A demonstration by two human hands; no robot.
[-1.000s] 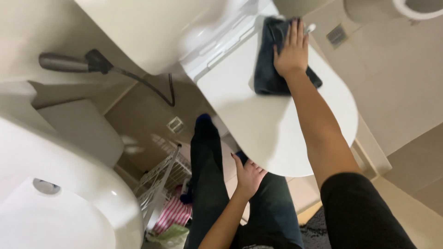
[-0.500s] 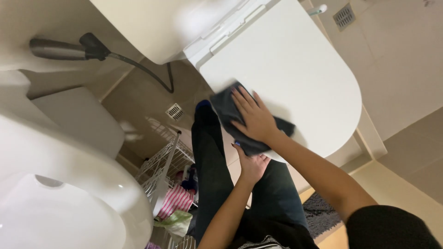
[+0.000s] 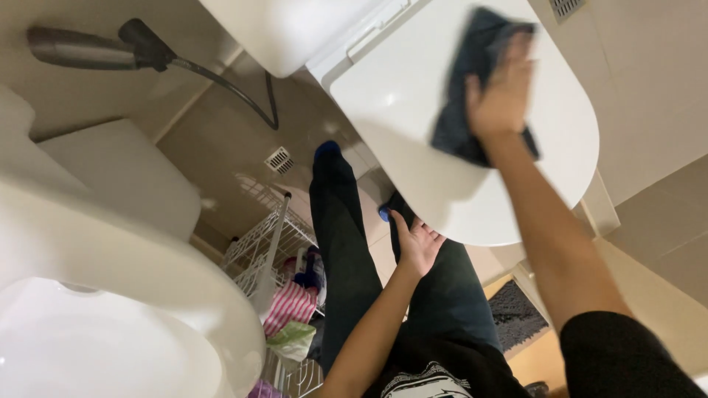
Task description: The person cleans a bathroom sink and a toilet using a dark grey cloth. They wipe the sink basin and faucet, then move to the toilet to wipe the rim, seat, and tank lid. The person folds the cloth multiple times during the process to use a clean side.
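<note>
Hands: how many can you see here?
2. The right hand presses a dark cloth on the white toilet lid; the left hand hangs open below its edge.
</note>
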